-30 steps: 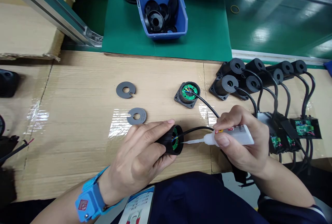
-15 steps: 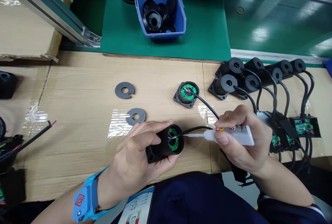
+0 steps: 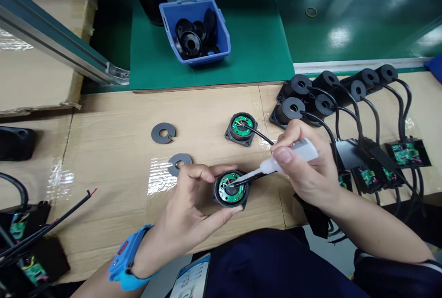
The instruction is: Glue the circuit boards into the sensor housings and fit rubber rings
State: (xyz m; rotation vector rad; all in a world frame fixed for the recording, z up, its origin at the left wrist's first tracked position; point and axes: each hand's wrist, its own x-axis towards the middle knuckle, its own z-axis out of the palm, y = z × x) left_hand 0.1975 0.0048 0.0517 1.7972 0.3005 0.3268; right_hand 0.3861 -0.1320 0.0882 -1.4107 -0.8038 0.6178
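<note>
My left hand point(image 3: 188, 208) grips a round black housing point(image 3: 216, 194), its open end facing up toward me. Inside it sits a green circuit board point(image 3: 224, 195) with thin coloured wires and a black cable. Between thumb and fingers, my right hand point(image 3: 309, 178) pinches a white glue bottle point(image 3: 302, 150), tilted down to the left. Its thin nozzle reaches over the housing's opening; whether the tip touches anything is unclear. Just beyond, a second housing point(image 3: 229, 133) stands upright with its board showing. Two grey slotted discs, one farther back point(image 3: 157, 133) and one nearer point(image 3: 172, 165), lie left of it.
A blue bin point(image 3: 207, 60) of black round parts stands on the green mat point(image 3: 255, 58). At right are several capped black housings point(image 3: 288, 111) cabled to boxes with circuit boards point(image 3: 405, 153). More wired boxes point(image 3: 51, 256) and a loose cable end lie at left.
The held housing has turned upright, so its board faces up more. The bottle has tilted, and its nozzle has moved left over the opening. The camera view has shifted slightly.
</note>
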